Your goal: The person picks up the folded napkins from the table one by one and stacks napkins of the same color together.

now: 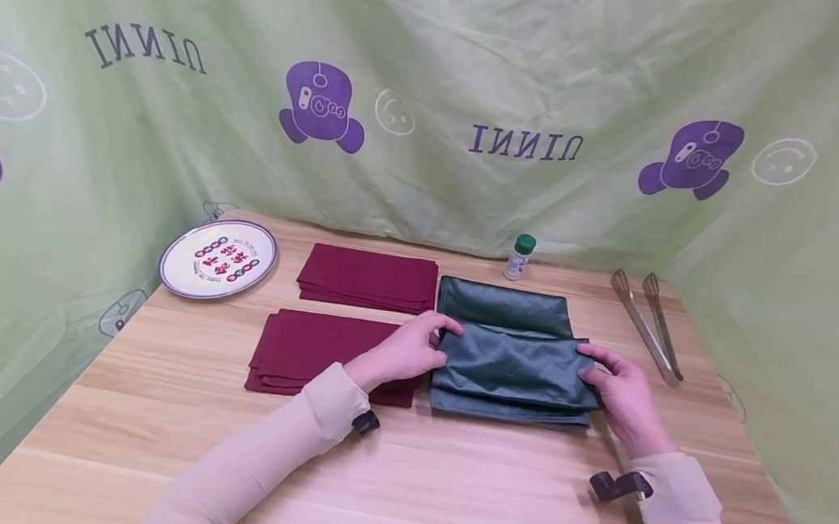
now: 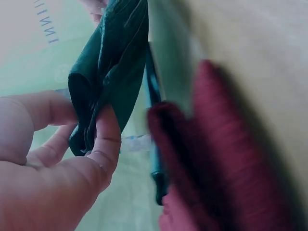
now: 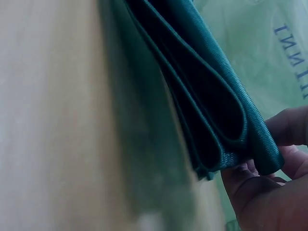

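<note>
Between both hands a folded dark green satin cloth (image 1: 517, 370) is held by its two sides. My left hand (image 1: 413, 347) pinches its left edge between thumb and fingers; the left wrist view shows the layers (image 2: 103, 86) bunched in that grip. At the opposite edge my right hand (image 1: 625, 394) pinches a corner, and its folds (image 3: 211, 110) hang in loops in the right wrist view. Another green cloth (image 1: 504, 304) lies flat just behind, partly covered by the held one. Green fabric (image 1: 511, 410) also shows below the held cloth's front edge.
Two stacks of folded maroon cloths, a back one (image 1: 367, 277) and a front one (image 1: 326, 345), lie left of the green ones. A patterned plate (image 1: 178, 265) stands at the back left. A green-capped bottle (image 1: 518, 258) is behind, and metal tongs (image 1: 648, 331) lie at the right.
</note>
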The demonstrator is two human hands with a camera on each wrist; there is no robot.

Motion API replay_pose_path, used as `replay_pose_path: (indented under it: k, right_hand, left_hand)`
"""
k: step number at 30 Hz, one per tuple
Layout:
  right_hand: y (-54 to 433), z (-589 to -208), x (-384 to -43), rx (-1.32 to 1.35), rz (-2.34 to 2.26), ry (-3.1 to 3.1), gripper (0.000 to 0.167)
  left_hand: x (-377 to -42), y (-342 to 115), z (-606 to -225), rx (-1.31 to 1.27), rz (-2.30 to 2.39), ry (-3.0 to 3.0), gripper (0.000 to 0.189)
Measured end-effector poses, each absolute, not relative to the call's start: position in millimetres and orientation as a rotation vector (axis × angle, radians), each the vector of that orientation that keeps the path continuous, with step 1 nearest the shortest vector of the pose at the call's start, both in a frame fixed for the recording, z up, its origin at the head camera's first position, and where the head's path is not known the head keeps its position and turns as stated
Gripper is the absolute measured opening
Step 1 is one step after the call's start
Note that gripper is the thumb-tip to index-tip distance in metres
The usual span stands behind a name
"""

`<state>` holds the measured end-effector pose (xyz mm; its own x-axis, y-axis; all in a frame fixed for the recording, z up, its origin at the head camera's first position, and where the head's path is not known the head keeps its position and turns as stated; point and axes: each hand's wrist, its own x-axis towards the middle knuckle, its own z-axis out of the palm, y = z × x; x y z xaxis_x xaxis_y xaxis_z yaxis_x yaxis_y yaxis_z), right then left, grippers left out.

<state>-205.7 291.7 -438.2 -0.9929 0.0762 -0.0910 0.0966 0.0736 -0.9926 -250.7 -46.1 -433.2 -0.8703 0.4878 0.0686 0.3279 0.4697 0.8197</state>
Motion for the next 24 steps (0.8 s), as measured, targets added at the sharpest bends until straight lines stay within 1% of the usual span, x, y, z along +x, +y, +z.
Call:
replay_pose_path:
  k: [4,8,14,17,24]
  right_hand:
    - [290,-425,-212,0.111,-2.212,2.243,0.034]
    - [290,-415,-228,0.087,-2.155,2.347,0.033]
    - [287,-407,-261,0.164,-1.939,2.585,0.042]
    - [282,-406,-280,0.197,-1.934,2.605,0.044]
    - [270,-409,-311,0.285,-1.965,2.621,0.045]
  left_hand:
    - [-258,-50,-420,0.71,1.446,2.515,0.044]
    - [-273,-50,-411,0.698,1.489,2.517,0.045]
    - [-304,-44,-405,0.647,1.536,2.515,0.046]
    - [-319,-40,-403,0.591,1.569,2.515,0.045]
    - [-342,-35,-409,0.439,1.574,2.546,0.035]
